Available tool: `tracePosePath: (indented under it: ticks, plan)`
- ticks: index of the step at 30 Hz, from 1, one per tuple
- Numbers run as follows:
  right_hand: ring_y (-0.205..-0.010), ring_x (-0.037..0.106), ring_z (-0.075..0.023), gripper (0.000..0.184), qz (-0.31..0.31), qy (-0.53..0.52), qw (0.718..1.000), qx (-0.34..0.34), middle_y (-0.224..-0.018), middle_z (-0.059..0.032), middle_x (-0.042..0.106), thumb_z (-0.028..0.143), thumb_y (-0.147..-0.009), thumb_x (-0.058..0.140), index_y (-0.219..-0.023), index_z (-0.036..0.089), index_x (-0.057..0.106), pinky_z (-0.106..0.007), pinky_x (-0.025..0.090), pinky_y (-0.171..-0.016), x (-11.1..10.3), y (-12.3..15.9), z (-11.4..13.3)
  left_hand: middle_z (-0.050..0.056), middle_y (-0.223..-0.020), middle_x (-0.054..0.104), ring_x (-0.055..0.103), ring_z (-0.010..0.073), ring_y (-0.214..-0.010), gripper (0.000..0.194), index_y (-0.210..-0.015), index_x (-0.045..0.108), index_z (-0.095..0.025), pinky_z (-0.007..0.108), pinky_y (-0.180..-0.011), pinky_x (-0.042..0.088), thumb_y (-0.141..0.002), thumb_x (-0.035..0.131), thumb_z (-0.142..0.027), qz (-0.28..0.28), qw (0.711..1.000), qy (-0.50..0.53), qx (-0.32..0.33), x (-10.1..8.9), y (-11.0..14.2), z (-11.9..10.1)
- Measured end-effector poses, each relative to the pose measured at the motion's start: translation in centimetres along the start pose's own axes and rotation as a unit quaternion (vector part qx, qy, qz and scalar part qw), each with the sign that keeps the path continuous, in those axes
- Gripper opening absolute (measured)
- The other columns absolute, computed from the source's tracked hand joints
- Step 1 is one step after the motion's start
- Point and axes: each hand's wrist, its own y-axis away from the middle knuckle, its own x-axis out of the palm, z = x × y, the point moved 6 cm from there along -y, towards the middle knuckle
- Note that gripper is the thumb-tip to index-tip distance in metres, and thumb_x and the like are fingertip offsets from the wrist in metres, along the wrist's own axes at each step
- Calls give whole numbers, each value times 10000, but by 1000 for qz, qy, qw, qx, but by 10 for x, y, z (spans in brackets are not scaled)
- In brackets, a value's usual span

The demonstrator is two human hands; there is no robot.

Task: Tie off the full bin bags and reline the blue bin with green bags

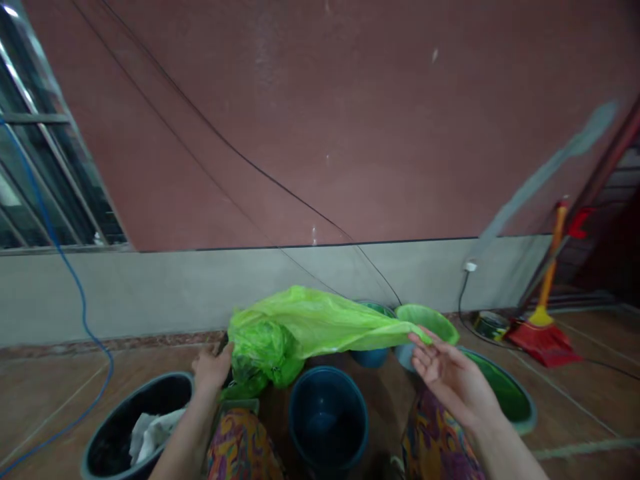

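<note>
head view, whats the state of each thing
Bright green plastic bag, stretched sideways, bunched left
Right hand, holding bag's end
Left hand, beside the bunch, grip unclear
Dark blue round plastic bucket, upright, uncovered
Dark oval plastic tub, uncovered, holding white cloth
Orange-handled red broom, bristles down

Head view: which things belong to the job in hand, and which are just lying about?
Likely in the job:
green bag, one end in the right hand
left hand, near its bunched end
perhaps the bucket between the knees

Apparently lying about:
broom
tin
blue cable
</note>
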Motion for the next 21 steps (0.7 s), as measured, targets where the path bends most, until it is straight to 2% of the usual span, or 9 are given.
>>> tracePosePath:
  ticks: [1, 3, 6, 9, 12, 14, 16, 18, 21]
  plan:
    - [-665, 687, -137, 408, 22, 17, 1000, -4, -923, -69, 747, 170, -595, 780, -987, 186, 672, -241, 580, -624, 12, 4, 0, 269, -1258, 576, 440, 437, -1296, 645, -1171, 591, -65, 564, -1036, 375, -630, 683, -404, 23, 999, -22, 19, 7, 10, -7]
    - [-684, 694, -141, 413, 64, 63, 996, -12, -937, -69, 750, 174, -597, 803, -987, 194, 666, -233, 567, -628, 33, 13, -1, 247, -1473, 380, 343, 360, -1388, 831, -1397, 396, -71, 498, -1102, 335, -669, 656, -376, 86, 987, 12, 136, 26, 37, -40]
    - [-686, 690, -133, 393, 121, 145, 982, -27, -915, -65, 755, 196, -621, 823, -977, 196, 656, -212, 533, -622, 57, 28, -7, 170, -1552, 285, 327, 327, -1401, 900, -1481, 279, -159, 496, -1136, 290, -684, 667, -315, 196, 938, 82, 276, 57, 86, -98]
    - [-656, 675, -126, 313, 156, 235, 958, -54, -862, -65, 754, 279, -678, 808, -932, 179, 654, -198, 492, -585, 69, 36, -23, 144, -1521, 366, 445, 307, -1321, 859, -1481, 295, -213, 490, -1100, 347, -713, 673, -281, 326, 892, 142, 280, 87, 130, -137]
    - [-596, 637, -118, 244, 148, 290, 939, -110, -762, -38, 735, 353, -733, 753, -860, 168, 659, -209, 471, -560, 70, 31, -45, 148, -1420, 497, 559, 263, -1206, 696, -1432, 377, -217, 422, -978, 472, -779, 614, -266, 459, 834, 216, 216, 108, 170, -149]
    - [-529, 585, -108, 208, 133, 326, 924, -148, -684, -12, 706, 346, -762, 709, -867, 169, 675, -215, 450, -524, 69, 26, -55, 111, -1368, 554, 554, 234, -1212, 633, -1376, 453, -229, 395, -999, 454, -761, 593, -166, 476, 816, 221, 243, 109, 190, -151]
    - [-494, 548, -108, 169, 111, 383, 896, -197, -644, 2, 683, 305, -789, 661, -889, 175, 700, -218, 423, -491, 71, 24, -58, 70, -1271, 627, 567, 210, -1183, 589, -1296, 534, -234, 381, -1023, 428, -727, 573, -85, 450, 819, 189, 303, 105, 202, -152]
    - [-577, 596, -129, 156, 98, 448, 847, -267, -718, -11, 703, 257, -817, 607, -900, 194, 723, -231, 455, -548, 77, 29, -51, 43, -1116, 693, 612, 196, -1076, 466, -1179, 615, -233, 376, -992, 441, -740, 564, -82, 415, 829, 141, 348, 100, 208, -154]
    - [-795, 662, -154, 210, 83, 540, 749, -375, -889, -25, 717, 203, -856, 538, -927, 233, 734, -251, 494, -729, 86, 42, -33, 12, -901, 711, 637, 173, -897, 209, -954, 681, -233, 370, -923, 461, -817, 548, -149, 349, 842, 101, 399, 93, 208, -163]
